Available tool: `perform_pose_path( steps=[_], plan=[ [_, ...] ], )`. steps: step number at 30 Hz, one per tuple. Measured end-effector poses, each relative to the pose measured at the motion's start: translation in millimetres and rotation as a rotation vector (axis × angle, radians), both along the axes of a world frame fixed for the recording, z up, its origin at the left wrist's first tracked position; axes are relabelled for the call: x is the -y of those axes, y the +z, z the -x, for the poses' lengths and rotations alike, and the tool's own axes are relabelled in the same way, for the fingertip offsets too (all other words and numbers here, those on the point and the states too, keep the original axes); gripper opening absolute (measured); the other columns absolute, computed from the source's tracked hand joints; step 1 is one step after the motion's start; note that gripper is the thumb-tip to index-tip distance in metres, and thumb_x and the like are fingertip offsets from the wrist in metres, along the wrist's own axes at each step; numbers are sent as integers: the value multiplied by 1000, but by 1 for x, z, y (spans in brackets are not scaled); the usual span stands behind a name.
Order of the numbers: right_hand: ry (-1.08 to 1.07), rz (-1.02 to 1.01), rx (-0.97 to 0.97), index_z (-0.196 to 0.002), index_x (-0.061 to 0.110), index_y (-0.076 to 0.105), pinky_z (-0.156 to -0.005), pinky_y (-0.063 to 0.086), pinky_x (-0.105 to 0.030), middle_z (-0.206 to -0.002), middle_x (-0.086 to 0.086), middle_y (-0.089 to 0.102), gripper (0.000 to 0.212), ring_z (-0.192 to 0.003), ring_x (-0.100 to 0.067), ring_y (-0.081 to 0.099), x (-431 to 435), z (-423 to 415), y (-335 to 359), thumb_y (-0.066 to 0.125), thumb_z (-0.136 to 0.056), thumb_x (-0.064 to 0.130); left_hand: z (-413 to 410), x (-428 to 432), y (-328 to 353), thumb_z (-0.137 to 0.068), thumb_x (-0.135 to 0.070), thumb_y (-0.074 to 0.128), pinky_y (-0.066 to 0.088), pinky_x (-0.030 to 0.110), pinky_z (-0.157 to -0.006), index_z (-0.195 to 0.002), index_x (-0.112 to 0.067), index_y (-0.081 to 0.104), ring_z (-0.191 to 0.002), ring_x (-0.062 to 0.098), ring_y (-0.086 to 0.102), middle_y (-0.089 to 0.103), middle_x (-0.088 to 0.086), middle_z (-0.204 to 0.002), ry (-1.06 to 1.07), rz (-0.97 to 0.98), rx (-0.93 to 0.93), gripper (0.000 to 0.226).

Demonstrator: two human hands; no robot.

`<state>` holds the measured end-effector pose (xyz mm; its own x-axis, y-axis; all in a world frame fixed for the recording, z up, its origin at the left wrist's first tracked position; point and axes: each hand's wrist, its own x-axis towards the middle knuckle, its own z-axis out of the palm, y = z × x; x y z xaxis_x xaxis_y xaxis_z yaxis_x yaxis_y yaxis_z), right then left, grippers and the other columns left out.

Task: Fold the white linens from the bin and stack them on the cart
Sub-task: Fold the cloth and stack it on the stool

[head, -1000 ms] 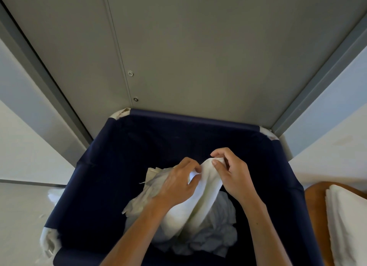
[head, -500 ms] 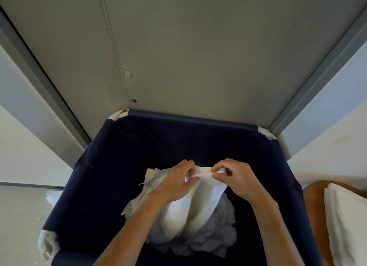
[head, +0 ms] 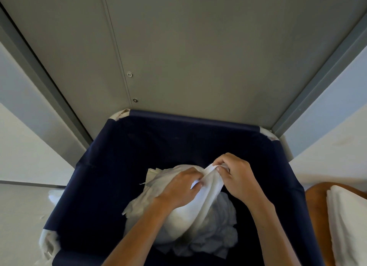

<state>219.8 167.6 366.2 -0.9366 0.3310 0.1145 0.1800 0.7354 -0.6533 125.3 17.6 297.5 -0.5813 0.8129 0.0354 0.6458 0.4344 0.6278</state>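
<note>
A dark blue fabric bin (head: 111, 186) fills the lower middle of the head view. Crumpled white linens (head: 214, 236) lie heaped at its bottom. Above the heap both hands hold one white linen (head: 206, 198) by its top edge. My left hand (head: 180, 188) pinches that edge at the left, while my right hand (head: 236, 176) pinches it just to the right, the two hands almost touching. The cloth hangs down from them onto the pile. At the right edge, a stack of folded white linens (head: 349, 226) rests on the brown wooden cart top (head: 315, 206).
A grey panelled wall (head: 198, 57) with two small round fittings rises right behind the bin. White surfaces flank the bin on both sides, and white frame corners show at the bin's rim.
Both hands have shifted slightly right and regripped along the linen's top edge, with the right hand raised a little. The bin and the cart stack have not moved.
</note>
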Motion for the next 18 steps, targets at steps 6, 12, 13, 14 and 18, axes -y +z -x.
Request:
perform_pose_path(
  steps=[6, 12, 13, 14, 18],
  plan=[
    [-103, -41, -198, -87, 15, 63, -72, 43, -8, -86, 11, 61, 21, -86, -2, 57, -2, -5, 11, 58, -87, -4, 1, 8, -12, -95, -27, 53, 29, 12, -69, -89, -13, 60, -85, 11, 51, 57, -5, -99, 41, 79, -10, 16],
    [-260, -14, -320, -90, 13, 63, -73, 39, -4, -91, 5, 61, 19, -89, 3, 54, -5, -9, 19, 55, -88, -5, 18, 17, -9, -93, -35, 56, 44, 30, -82, -90, -18, 59, -82, 13, 54, 54, -9, -88, 118, 95, 48, 18],
    [-288, -6, -334, -90, 13, 63, -74, 39, -3, -92, 4, 61, 19, -90, 6, 54, -7, -10, 20, 55, -88, -5, 20, 19, -8, -92, -35, 58, 46, 31, -75, -84, -20, 54, -75, 12, 53, 52, -10, -82, 142, 56, 69, 17],
    [-316, 7, -345, -90, 14, 63, -74, 39, -2, -92, 4, 61, 20, -90, 8, 53, -9, -11, 22, 55, -88, -4, 22, 21, -7, -92, -35, 60, 46, 29, -66, -77, -22, 48, -67, 11, 49, 51, -9, -76, 169, 32, 84, 22],
    [-386, 76, -349, -90, 16, 64, -72, 38, -2, -93, 7, 62, 21, -89, 10, 53, -14, -11, 25, 54, -88, -2, 24, 30, -12, -94, -34, 55, 47, 25, -59, -88, -25, 40, -62, 9, 50, 55, -8, -77, 165, 69, 141, 18]
  ],
)
